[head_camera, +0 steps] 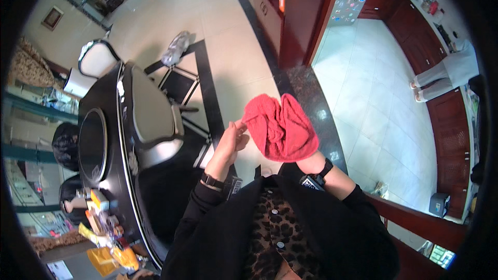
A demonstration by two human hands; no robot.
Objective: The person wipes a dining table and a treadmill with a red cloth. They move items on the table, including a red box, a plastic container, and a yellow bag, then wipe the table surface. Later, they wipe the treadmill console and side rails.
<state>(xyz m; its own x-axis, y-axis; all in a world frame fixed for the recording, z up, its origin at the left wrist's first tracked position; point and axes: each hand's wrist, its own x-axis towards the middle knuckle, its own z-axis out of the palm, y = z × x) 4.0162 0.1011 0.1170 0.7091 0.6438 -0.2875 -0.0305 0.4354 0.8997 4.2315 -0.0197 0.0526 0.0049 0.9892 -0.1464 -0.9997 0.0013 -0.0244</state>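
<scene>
A bunched red terry cloth [278, 128] is held up in front of me, in the middle of the head view. My left hand [234, 138] pinches its left edge between thumb and fingers. Beneath the cloth's lower right side is my right hand [310, 162], its fingers hidden by the fabric, so the cloth rests over or in it. Each of my wrists wears a dark band with a small device close by.
On the left, a black dining table [116, 179] holds boxes and packets, with chairs [151, 103] around it. A plastic-wrapped bundle [177, 48] lies beyond. A dark red cabinet [268, 19] borders the kitchen doorway, where another person [447, 70] stands at the right counter.
</scene>
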